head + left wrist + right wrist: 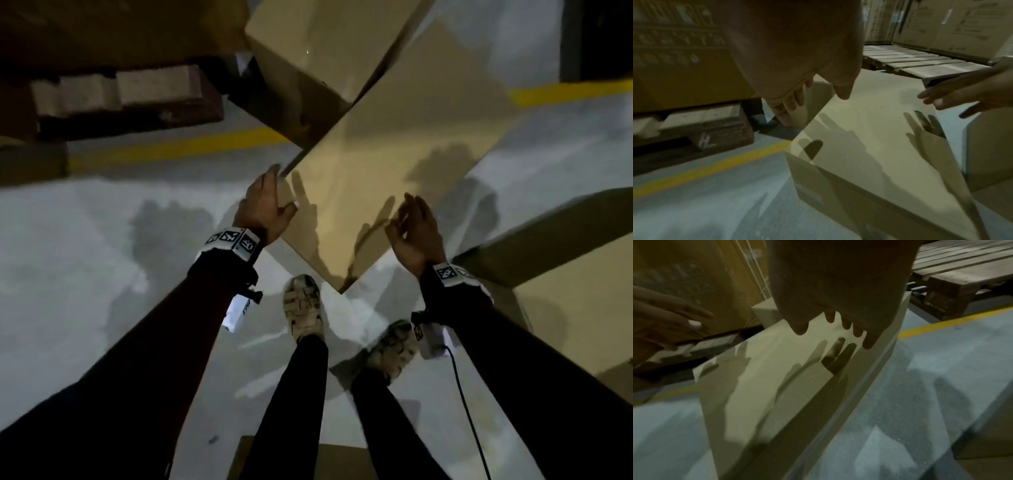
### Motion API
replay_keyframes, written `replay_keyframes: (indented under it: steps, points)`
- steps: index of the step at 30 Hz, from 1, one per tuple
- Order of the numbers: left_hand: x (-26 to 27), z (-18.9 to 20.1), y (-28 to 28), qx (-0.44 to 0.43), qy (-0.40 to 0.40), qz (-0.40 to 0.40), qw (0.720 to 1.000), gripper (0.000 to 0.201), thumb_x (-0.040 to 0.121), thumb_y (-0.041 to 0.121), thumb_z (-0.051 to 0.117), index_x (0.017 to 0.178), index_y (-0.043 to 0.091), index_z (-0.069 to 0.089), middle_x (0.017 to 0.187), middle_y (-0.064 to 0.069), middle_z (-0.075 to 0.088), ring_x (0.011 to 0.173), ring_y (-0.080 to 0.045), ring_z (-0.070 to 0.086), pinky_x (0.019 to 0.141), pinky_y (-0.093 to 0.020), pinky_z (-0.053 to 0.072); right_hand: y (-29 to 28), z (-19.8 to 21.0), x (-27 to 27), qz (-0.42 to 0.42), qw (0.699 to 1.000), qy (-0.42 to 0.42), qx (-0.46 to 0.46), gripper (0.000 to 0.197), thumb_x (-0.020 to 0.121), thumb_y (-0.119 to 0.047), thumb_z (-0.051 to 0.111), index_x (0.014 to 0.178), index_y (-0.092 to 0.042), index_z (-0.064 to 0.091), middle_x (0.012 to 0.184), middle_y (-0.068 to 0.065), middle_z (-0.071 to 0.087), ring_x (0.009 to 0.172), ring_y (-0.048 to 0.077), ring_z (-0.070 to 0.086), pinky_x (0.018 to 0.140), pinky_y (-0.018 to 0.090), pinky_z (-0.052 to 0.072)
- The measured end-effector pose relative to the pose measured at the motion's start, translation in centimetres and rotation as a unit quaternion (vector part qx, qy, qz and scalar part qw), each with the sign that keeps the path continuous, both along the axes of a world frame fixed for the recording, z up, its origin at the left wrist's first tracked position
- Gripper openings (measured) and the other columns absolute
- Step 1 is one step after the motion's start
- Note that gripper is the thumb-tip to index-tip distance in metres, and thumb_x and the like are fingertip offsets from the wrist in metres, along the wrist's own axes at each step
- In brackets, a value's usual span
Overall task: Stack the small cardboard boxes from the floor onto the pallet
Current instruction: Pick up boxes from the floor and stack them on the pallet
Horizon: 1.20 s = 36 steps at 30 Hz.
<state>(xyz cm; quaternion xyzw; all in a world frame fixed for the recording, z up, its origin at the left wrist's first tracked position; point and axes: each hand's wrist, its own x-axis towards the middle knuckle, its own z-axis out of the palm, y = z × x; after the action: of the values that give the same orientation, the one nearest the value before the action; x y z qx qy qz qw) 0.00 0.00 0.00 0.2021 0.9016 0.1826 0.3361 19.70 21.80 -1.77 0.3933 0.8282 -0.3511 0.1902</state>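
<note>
A person bends over a plain tan cardboard box (pixel 383 164) lying on the grey concrete floor (pixel 102 240) of a dim warehouse, one corner of it just ahead of a sandalled foot (pixel 303 308). The left hand (pixel 267 205) reaches to the box's left edge, fingers straight and pointing down along its side, not yet curled round anything that shows. The right hand (pixel 414 233) hovers over the box's near right edge, fingers loosely spread and holding nothing; whether it touches the cardboard cannot be told. A second tan cardboard box (pixel 318 58) sits just beyond the first, its corner overlapping it in the head view. A dark wooden pallet (pixel 130 99) already loaded with large printed cartons (pixel 680 53) stands beyond a yellow painted floor line (pixel 178 147); another slatted wooden pallet (pixel 920 61), partly bare, shows in the left wrist view.

The step in hand looks like the reach before a lift. The next move probably calls for both hands to close on opposite sides of the box, low enough to bear it, then raise it level and carry it across the yellow line to the pallet.
</note>
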Motion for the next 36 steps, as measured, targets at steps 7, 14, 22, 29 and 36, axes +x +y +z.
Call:
replay_keyframes:
  steps: [7,14,22,29,36]
  points:
    - [2.3,-4.4,-1.6,-0.007,-0.039,0.059,0.997,0.097,0.089,0.051,0.068,0.16,0.007,0.019,0.161,-0.017,0.031,0.147,-0.035,0.033,0.116,-0.048,0.033,-2.0,-2.2,2.8,0.106,0.99,-0.053,0.075,0.07,0.103,-0.046,0.05,0.161,-0.017,0.024,0.17,0.007,0.011,0.156,0.029,0.01,0.112,0.051,0.033]
    - [4.9,-5.5,-1.8,0.057,0.037,0.093,0.993,0.106,0.074,0.057,0.071,0.156,0.005,0.029,0.153,-0.02,0.041,0.141,-0.038,0.038,0.113,-0.047,0.036,-1.8,-3.6,5.8,0.119,0.99,-0.026,0.074,0.076,0.103,-0.054,0.043,0.164,-0.023,0.01,0.171,-0.003,-0.005,0.158,0.022,-0.004,0.119,0.048,0.024]
    - [10.2,-3.2,0.0,0.096,0.165,0.027,0.981,0.066,0.09,0.068,0.043,0.128,0.019,0.068,0.114,-0.016,0.062,0.108,-0.04,0.059,0.09,-0.051,0.05,-0.6,-3.9,12.2,0.01,1.0,0.005,0.016,0.072,0.101,-0.055,0.047,0.159,-0.016,0.029,0.17,0.002,0.011,0.156,0.025,0.016,0.117,0.049,0.031]
    - [15.3,-2.3,2.1,0.219,0.168,-0.041,0.96,0.05,0.096,0.045,0.062,0.071,0.002,0.072,0.08,-0.014,0.065,0.076,-0.031,0.063,0.07,-0.029,0.047,1.7,-0.7,14.6,-0.246,0.959,0.116,-0.081,0.063,0.104,-0.047,0.046,0.157,-0.013,0.034,0.161,0.011,0.037,0.146,0.029,0.037,0.121,0.042,0.031]
    - [19.7,-3.9,4.3,0.192,-0.012,-0.084,0.978,0.057,0.08,0.062,0.064,0.095,0.009,0.081,0.111,-0.009,0.064,0.107,-0.025,0.066,0.092,-0.035,0.054,1.8,-0.8,14.1,-0.345,0.912,0.175,-0.135,0.088,0.094,-0.067,0.051,0.159,-0.015,0.021,0.16,0.01,0.036,0.144,0.029,0.039,0.121,0.048,0.031]
